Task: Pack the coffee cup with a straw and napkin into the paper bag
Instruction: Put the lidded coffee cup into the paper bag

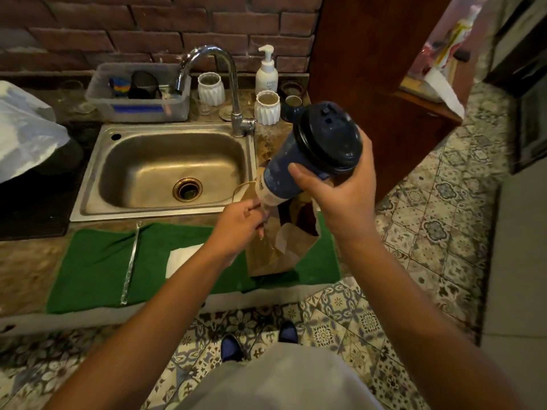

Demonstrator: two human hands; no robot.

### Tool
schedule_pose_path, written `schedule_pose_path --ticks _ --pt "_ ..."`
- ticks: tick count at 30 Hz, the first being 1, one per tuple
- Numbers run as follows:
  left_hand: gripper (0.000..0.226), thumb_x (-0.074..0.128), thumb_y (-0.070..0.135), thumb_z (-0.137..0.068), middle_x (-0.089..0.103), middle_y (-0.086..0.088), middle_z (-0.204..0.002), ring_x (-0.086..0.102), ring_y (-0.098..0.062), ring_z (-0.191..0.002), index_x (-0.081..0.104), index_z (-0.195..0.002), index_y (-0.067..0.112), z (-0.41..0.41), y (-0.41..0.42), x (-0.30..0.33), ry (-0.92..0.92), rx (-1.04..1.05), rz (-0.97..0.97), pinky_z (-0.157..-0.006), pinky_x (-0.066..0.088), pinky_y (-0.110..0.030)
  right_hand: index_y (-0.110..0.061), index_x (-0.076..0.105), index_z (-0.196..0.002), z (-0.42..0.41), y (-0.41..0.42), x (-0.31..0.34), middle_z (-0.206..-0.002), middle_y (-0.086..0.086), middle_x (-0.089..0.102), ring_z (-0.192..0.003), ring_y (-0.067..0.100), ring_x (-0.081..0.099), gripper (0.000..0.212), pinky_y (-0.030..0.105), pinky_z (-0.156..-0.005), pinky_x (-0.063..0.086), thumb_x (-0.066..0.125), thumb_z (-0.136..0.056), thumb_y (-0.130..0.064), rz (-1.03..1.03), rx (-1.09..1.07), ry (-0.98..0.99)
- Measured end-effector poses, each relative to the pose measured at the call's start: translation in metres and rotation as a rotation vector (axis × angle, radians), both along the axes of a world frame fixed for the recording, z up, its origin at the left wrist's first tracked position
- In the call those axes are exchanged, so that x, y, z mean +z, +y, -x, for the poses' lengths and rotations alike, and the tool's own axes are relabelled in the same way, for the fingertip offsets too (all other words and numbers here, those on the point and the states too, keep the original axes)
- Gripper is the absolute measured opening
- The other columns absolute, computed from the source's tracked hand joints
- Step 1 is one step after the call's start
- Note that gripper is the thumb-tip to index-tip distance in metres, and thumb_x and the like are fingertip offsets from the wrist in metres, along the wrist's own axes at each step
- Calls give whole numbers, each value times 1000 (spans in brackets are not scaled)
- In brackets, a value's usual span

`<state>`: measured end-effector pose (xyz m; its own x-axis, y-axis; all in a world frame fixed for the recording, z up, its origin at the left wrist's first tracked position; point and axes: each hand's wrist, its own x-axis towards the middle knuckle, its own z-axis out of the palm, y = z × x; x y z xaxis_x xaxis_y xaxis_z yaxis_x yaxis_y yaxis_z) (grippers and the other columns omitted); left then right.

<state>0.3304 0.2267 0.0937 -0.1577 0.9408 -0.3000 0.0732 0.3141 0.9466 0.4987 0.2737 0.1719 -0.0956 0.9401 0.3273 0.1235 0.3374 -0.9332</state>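
Observation:
My right hand (pixel 340 193) grips a dark blue coffee cup (pixel 288 170) with a black lid, tilted, its pale base pointing down at the mouth of a brown paper bag (pixel 281 247). The bag stands open on a green cloth (pixel 97 261). My left hand (pixel 241 224) pinches the bag's left rim and holds it open. A wrapped clear straw (pixel 131 261) lies lengthwise on the cloth to the left. A folded white napkin (pixel 180 257) lies on the cloth between the straw and the bag, partly hidden by my left forearm.
A steel sink (pixel 88 184) with a tall tap (pixel 233 84) sits behind the cloth. White ribbed cups (pixel 267 109), a soap pump bottle (pixel 267 71) and a plastic tub (pixel 139 94) stand at the back. A wooden cabinet (pixel 384 93) rises on the right. A white plastic bag (pixel 26 131) lies far left.

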Motion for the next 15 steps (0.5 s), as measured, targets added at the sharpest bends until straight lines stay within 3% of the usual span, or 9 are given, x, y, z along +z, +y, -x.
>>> schedule_pose_path --ticks 3,6,10,15 --pt "19 54 11 -99 57 4 -57 51 -14 -56 73 -96 15 -2 -2 3 5 -42 -33 -73 44 -35 -5 40 -147 -7 12 -10 -138 -15 50 -131 -10 48 96 16 -110 40 95 -71 -24 -75 -25 -135" --pt "24 53 12 -100 61 2 -61 50 -12 -56 74 -111 18 -3 -1 3 -4 -12 -42 -80 47 -37 -8 34 -153 -16 24 -20 -139 -25 44 -130 -17 43 104 11 -108 38 95 -71 -29 -110 -30 -259" --pt "27 51 9 -101 68 10 -66 50 -9 -55 69 -122 14 -3 -1 5 -18 20 -53 -73 48 -32 -13 38 -150 -21 34 -27 -144 0 55 -133 13 54 102 32 -109 49 93 -69 -39 -154 5 -414" --pt "26 53 5 -100 66 7 -62 47 -7 -49 73 -104 21 -1 2 9 -22 43 -57 -62 45 -24 -9 47 -143 -14 39 -21 -137 6 56 -127 21 51 96 33 -106 45 92 -66 -44 -271 38 -567"
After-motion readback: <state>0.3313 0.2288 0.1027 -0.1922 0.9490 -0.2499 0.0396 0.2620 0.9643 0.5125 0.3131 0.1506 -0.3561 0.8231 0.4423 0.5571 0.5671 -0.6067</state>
